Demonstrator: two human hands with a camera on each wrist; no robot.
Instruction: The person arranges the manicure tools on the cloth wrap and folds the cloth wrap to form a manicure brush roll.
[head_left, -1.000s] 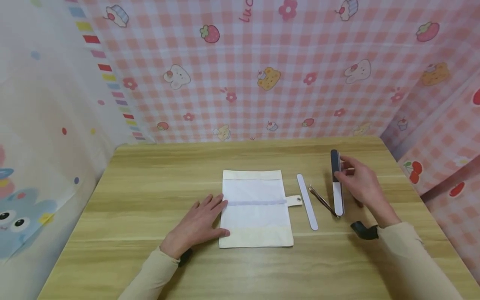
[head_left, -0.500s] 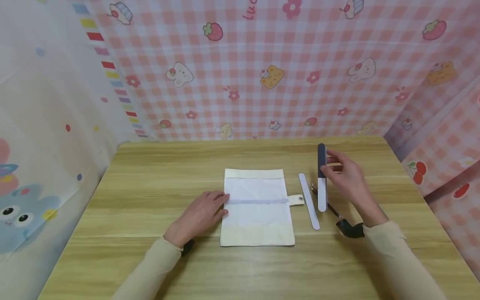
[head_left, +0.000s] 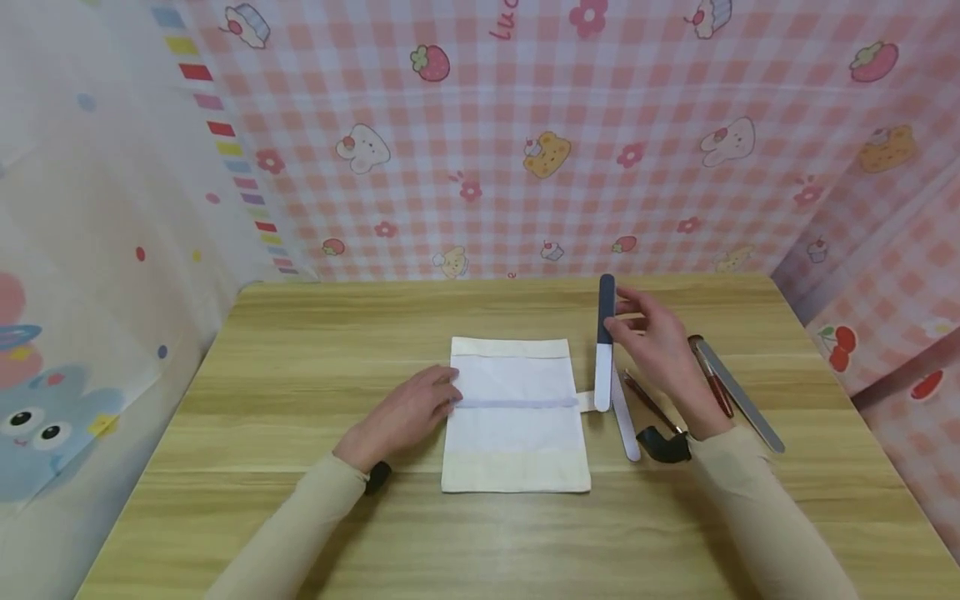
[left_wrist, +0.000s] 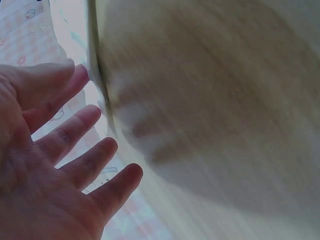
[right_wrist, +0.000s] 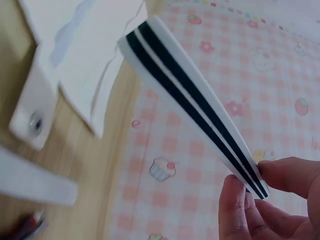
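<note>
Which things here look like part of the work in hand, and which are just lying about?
Likely in use:
black-and-white bar, pinched by the right hand
flat white case, touched by the left hand

Lying about, in neither hand, though possibly meant for later:
pale strip
slim dark tool
brown-handled tool
grey strip

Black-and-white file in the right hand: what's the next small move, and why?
I'd probably ease the file left over the pouch: the right hand pinches it, raised, just right of the pouch; the left hand is at the left edge.
</note>
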